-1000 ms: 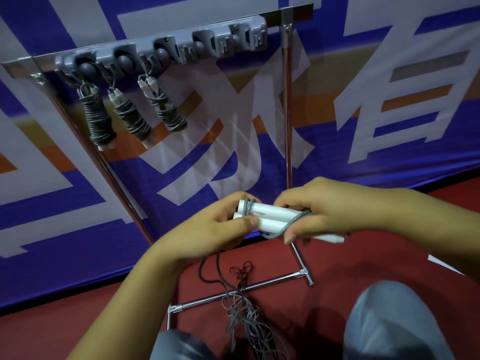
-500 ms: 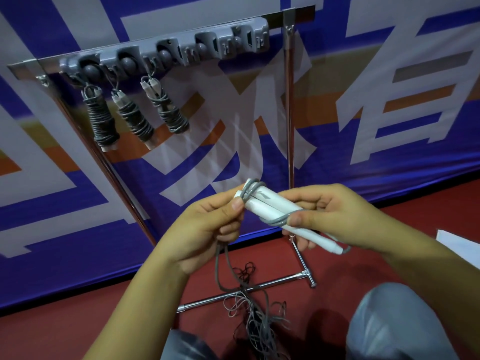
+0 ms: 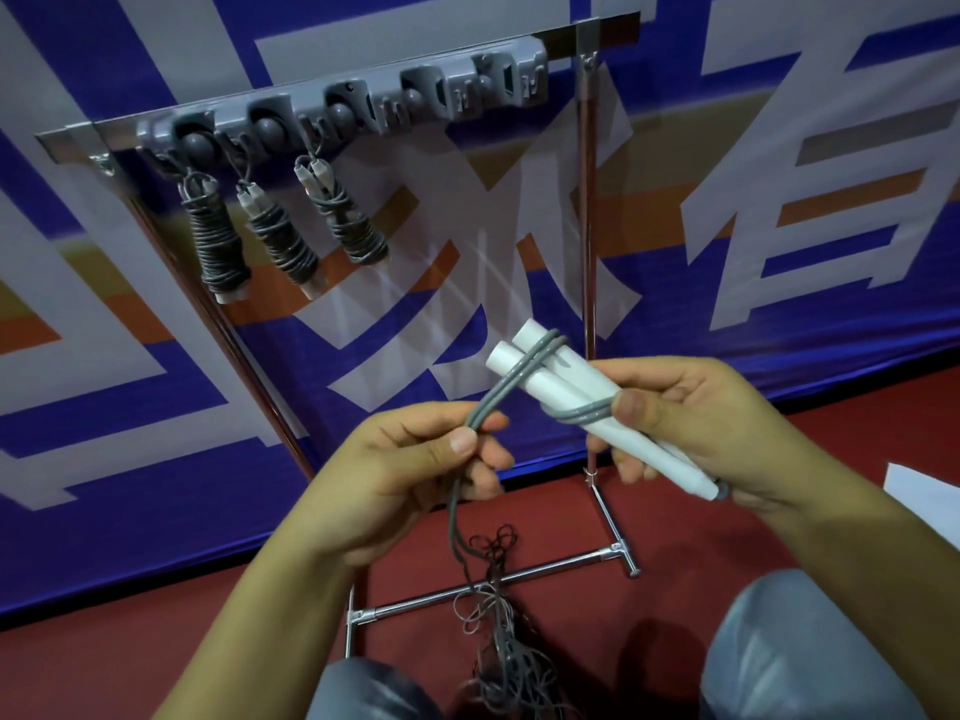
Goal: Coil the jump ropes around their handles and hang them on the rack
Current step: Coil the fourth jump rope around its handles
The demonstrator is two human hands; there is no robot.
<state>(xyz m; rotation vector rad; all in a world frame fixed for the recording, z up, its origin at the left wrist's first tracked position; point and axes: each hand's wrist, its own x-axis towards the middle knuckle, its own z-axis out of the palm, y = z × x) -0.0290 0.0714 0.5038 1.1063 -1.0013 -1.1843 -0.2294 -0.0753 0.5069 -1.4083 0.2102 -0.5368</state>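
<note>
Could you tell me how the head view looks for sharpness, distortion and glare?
Head view: the white handles and both hands, left hand and right hand, are sharp; wide-angle distortion bows the rack's top bar and tilts its chrome posts; soft highlights on the chrome, no harsh glare; the loose rope pile at the bottom is dim and hard to resolve.

Two white handles (image 3: 561, 392), grey rope (image 3: 511, 379) looped around them, tilted.

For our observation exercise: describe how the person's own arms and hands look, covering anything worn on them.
Both forearms are bare as far as the frame shows: no sleeves, gloves, watch or rings are visible. The left hand and right hand have short, unpainted nails. Grey trousers cover the knees at the bottom edge.
</note>
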